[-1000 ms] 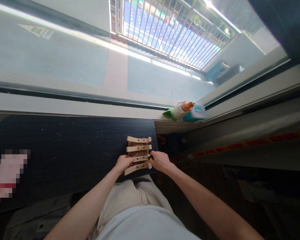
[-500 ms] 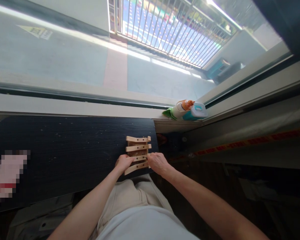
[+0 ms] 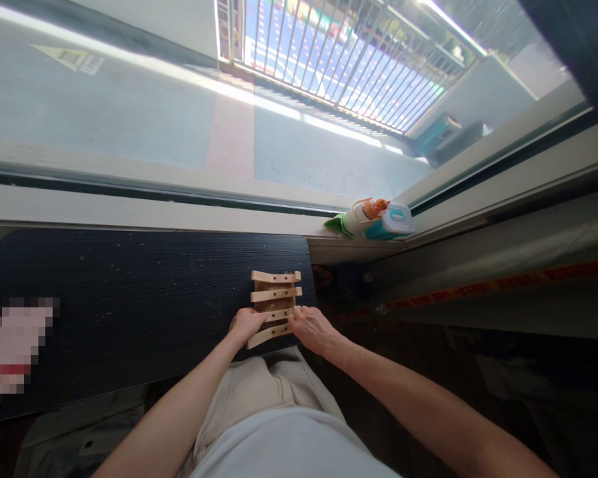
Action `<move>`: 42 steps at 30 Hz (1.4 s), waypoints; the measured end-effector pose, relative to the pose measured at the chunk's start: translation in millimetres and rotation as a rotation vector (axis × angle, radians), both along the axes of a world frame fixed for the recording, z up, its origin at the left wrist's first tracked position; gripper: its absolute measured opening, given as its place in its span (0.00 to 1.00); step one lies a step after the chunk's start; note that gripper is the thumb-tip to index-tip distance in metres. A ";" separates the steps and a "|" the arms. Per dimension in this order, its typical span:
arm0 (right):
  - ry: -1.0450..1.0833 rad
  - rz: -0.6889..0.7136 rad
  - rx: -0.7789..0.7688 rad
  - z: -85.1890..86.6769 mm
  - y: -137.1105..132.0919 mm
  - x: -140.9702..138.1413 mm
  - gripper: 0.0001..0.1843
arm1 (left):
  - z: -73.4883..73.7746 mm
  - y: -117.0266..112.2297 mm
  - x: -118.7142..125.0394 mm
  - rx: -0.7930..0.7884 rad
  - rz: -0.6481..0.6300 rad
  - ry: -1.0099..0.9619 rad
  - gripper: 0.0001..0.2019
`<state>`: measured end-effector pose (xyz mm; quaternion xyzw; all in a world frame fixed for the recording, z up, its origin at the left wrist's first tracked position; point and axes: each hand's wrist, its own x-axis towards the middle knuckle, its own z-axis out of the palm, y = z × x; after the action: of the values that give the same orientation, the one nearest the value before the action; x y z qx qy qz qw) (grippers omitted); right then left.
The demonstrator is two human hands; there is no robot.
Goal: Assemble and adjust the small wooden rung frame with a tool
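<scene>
A small wooden slatted piece (image 3: 275, 306) lies near the right end of the dark table. Its several pale, slightly curved slats have dark holes or screw heads and sit across a brown panel. My left hand (image 3: 247, 324) grips the left end of the third slat from the far side, thumb on top. At the right ends of the two nearest slats, my right hand (image 3: 312, 328) has its fingers curled and pinched together. Whatever lies between those fingertips is hidden.
The dark table (image 3: 129, 299) runs along the window sill (image 3: 179, 216). On the sill's right stand a bottle with an orange top (image 3: 363, 216), a green cloth (image 3: 337, 226) and a teal-and-white container (image 3: 393, 221). A blurred pinkish item (image 3: 17, 345) lies at the table's left.
My right hand has turned slightly and its fingertips have shifted a little left and nearer to me. My left hand and the slatted piece stay put.
</scene>
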<state>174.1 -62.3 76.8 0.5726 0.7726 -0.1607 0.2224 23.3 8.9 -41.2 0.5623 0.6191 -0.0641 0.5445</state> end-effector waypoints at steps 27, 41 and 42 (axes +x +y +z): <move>0.063 -0.274 -0.081 -7.1 10.7 11.0 0.12 | 14.7 0.5 3.9 0.065 -0.103 0.046 0.15; 0.053 -0.131 -0.185 -3.0 26.0 13.0 0.11 | 10.8 0.5 3.8 0.080 -0.123 0.035 0.15; 0.053 -0.159 -0.197 -4.5 31.2 12.5 0.12 | 10.3 0.2 3.9 0.083 -0.127 0.036 0.15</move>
<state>186.6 -31.1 72.3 0.6030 0.7108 -0.2679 0.2437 27.2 9.1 -30.9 0.6210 0.5942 -0.0830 0.5043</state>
